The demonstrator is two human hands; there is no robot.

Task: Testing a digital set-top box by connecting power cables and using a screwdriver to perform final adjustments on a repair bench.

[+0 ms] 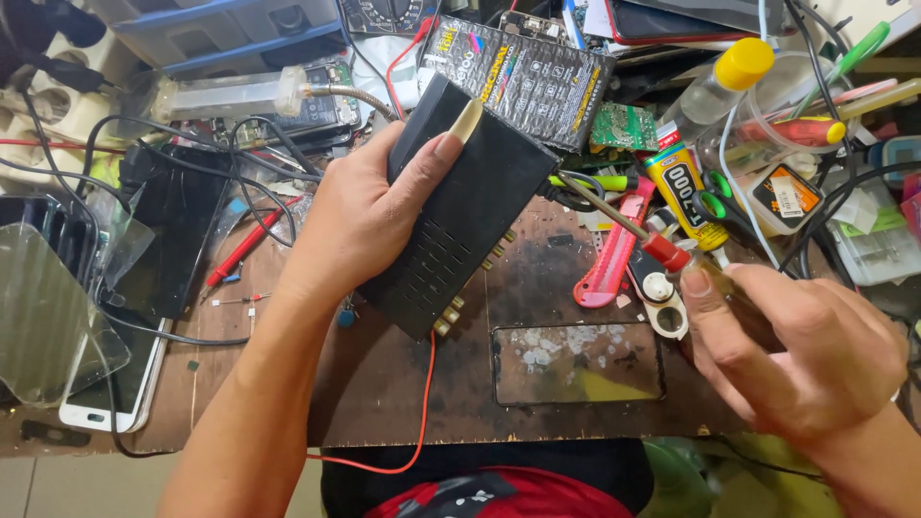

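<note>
Left hand (360, 216) is wrapped around a black slotted box (451, 206), held tilted above the bench (384, 384), long axis running roughly 1 to 7 o'clock. Thumb lies flat across the top face, pointing to 1 o'clock; the other fingers curl under and are hidden. Grip is closed tight on the case. Gold connectors (449, 315) line the box's lower right edge, at about 5 o'clock from the thumb.

Right hand (787, 350) is closed around the handle of a screwdriver (638, 235), thumb pressed along the red collar. Shaft points to 10 o'clock, and its tip sits just beside the box's right edge; can't tell if it touches.

Around: pink utility knife (609, 259) on the bench under the shaft, glue tube (683, 192) at 12 o'clock from the right thumb, cracked glass panel (576, 363) at 6 o'clock from the box, red wire (422, 403) trailing down from the box, white phone (120, 384) at far 9 o'clock.
</note>
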